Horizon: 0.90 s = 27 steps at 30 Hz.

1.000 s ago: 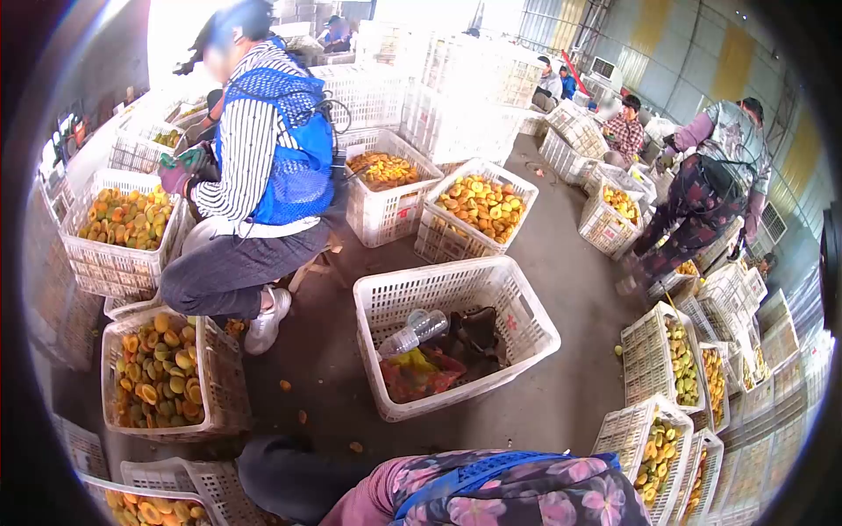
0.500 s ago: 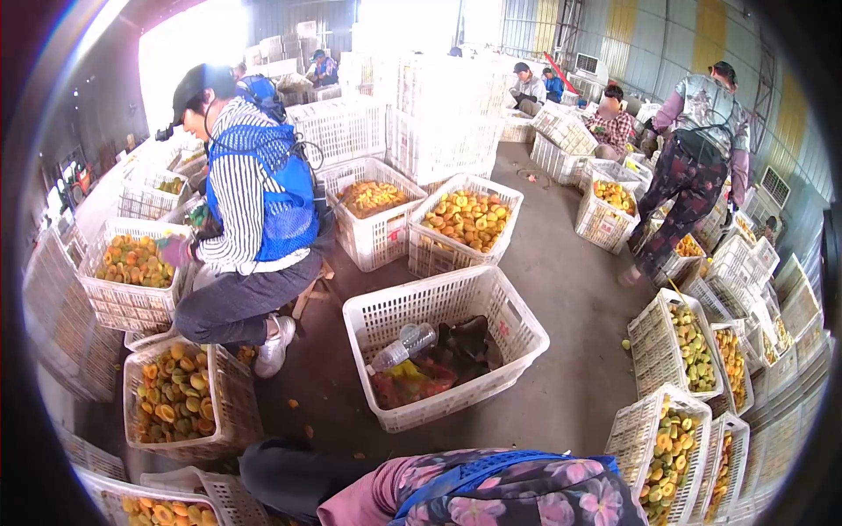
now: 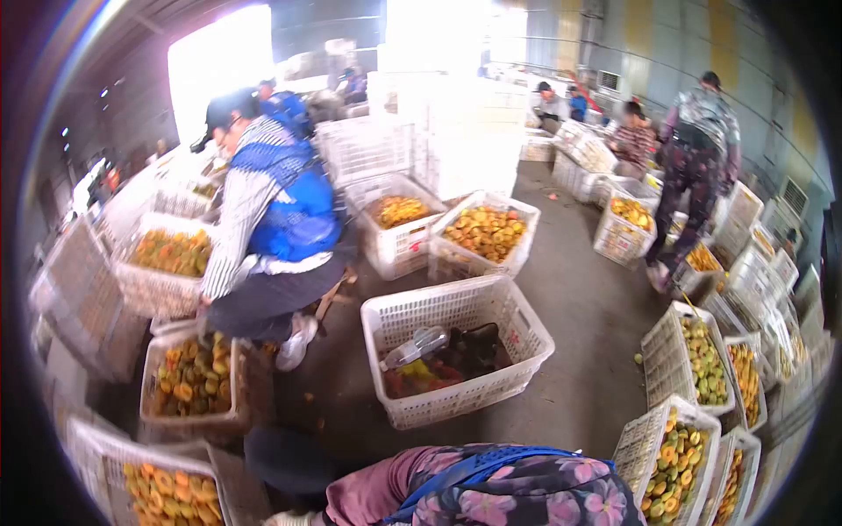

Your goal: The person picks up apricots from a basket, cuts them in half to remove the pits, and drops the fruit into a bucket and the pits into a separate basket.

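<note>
At the bottom edge, a pale gloved patch of my left hand [image 3: 291, 519] shows below a pink sleeve [image 3: 373, 486]; its fingers are cut off by the frame. Nearest to it on the left stands a white plastic crate [image 3: 215, 480] of halved orange fruit [image 3: 175, 495] that look like apricots. My right hand is out of view. Floral clothing [image 3: 526, 495] with a blue strap fills the bottom middle. In front of me is a white crate [image 3: 456, 399] holding a clear plastic bottle [image 3: 417, 348], a dark item [image 3: 478, 351] and red and yellow material.
A person in a blue vest [image 3: 303, 206] sits at left, leaning over fruit crates [image 3: 158, 294]. Another fruit crate [image 3: 189, 421] stands nearer. Fruit crates line the right side [image 3: 658, 359]. One person stands at right [image 3: 697, 167]; others sit farther back. Stacked crates [image 3: 465, 140] rise behind.
The view has shifted, so most things sit further right and lower. A pale gloved patch has appeared at the bottom edge. The person in the blue vest has lowered an arm and leans forward.
</note>
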Tool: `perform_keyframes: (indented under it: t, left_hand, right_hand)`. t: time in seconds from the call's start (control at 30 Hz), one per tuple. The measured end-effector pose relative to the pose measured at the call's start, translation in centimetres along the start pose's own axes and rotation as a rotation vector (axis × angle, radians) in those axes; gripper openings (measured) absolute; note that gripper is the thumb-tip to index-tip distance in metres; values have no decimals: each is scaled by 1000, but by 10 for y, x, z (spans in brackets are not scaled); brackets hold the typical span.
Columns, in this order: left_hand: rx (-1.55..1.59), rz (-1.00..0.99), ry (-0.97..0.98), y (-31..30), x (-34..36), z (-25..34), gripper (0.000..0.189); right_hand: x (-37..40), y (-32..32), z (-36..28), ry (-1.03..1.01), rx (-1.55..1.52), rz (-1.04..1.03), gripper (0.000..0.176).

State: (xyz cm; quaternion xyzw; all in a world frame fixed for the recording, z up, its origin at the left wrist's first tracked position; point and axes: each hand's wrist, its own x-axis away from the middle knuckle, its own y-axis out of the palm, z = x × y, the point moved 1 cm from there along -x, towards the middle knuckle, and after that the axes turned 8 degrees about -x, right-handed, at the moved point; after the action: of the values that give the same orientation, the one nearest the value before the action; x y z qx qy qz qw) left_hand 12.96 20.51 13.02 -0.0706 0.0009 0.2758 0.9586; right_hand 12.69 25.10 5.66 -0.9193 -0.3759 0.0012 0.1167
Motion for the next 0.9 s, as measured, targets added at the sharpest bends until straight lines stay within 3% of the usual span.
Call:
perform_keyframes:
  t: [0.03,0.1,0.13,0.2,0.23,0.3,0.33,0.37,0.43,0.47,0.5,0.53,0.7,0.8,0.9]
  left_hand:
    - [6,27,2,-8,8,1,28]
    - [-41,131,36,-36,32,6,27]
    - [-128,188,69,-48,44,14,27]
    - [-413,247,134,-62,62,33,26]
    - [-488,251,149,-65,64,38,26]
    - [-458,228,91,-78,61,31,25]
    - [1,295,152,-78,54,-9,27]
    - [892,262,-179,-79,51,-12,32]
    - [780,345,-160,-79,51,-15,28]
    - [723,387,-154,-79,50,-17,28]
    - [1014,346,-203,-80,48,-15,29]
    - [853,384,-245,-81,54,-4,31]
    - [810,341,-325,-83,57,-9,38]
    - [636,350,-214,-87,69,13,38]
    - [582,360,-140,-92,71,11,36]
  right_hand:
    - [3,-4,-11,-30,-120,9,26]
    - [31,-14,-58,-17,-909,-22,16]
    - [36,-22,-70,189,-1393,-296,15]
    - [8,7,-20,-207,-684,-5,17]
    - [20,2,-45,-70,-812,8,18]
    - [29,1,-63,-140,-419,-41,34]
    - [31,5,-60,-136,-313,-75,39]
    - [31,8,-58,-142,-200,-91,47]
    - [32,4,-62,-142,-73,-98,42]
    - [23,10,-33,17,144,-103,48]
    - [30,8,-50,-30,271,-108,48]
    - [32,8,-51,-43,330,-112,49]
    - [43,10,-75,-3,509,-114,51]
    - [50,15,-89,-56,496,-100,51]
    - [43,25,-58,-184,377,-112,43]
